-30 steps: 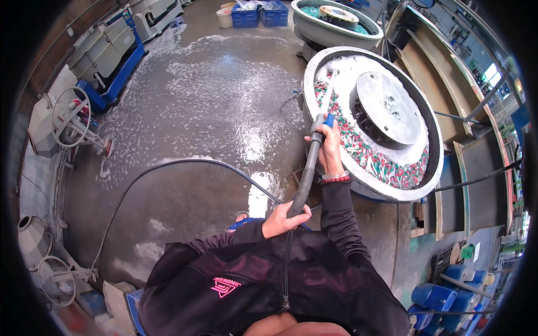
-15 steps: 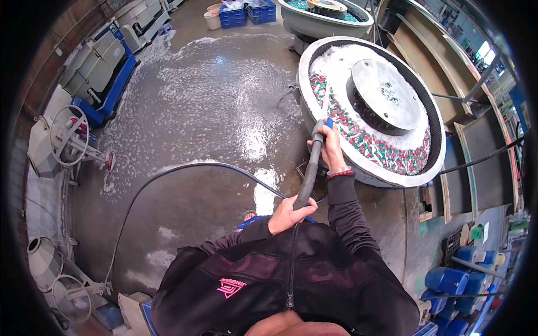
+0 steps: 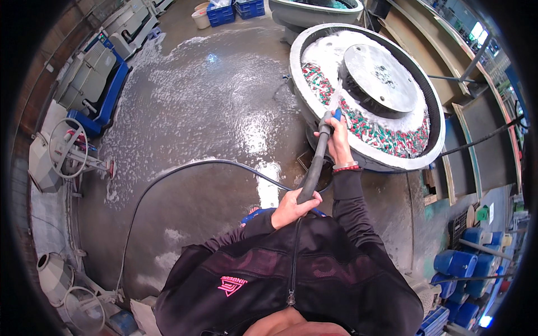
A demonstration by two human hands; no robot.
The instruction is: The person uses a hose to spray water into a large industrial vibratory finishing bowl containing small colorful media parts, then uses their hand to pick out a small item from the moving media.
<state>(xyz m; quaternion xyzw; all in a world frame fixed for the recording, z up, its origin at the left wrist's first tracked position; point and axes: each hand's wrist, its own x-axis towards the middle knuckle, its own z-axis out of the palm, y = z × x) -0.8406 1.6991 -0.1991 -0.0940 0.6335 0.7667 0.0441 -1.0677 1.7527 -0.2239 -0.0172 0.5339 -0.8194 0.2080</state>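
Observation:
My left hand [image 3: 292,209] is wrapped round the lower part of a dark grey hose [image 3: 315,169], close to my jacket. Farther up, my right hand [image 3: 339,141] grips the same hose near its end, at a valve with a blue lever [image 3: 337,115]. Water sprays from the hose's end into a big round bowl [image 3: 301,92] with a pale rim. Inside lie many small red, green and white pieces [image 3: 381,137], partly covered by white foam [image 3: 325,49]. A round metal cover [image 3: 381,78] sits on the bowl's raised centre.
The wet, foamy floor [image 3: 196,106] spreads to the left, with the hose looping across it. A second bowl [image 3: 286,15] stands behind the first. Grey machines [image 3: 87,75] line the left wall. Blue drums [image 3: 454,264] stand at lower right; blue crates [image 3: 220,14] are at the back.
The hose's end and my right hand have shifted slightly right, and the spray now lands nearer the bowl's centre. Both hands keep their grip. The whole view has shifted a little.

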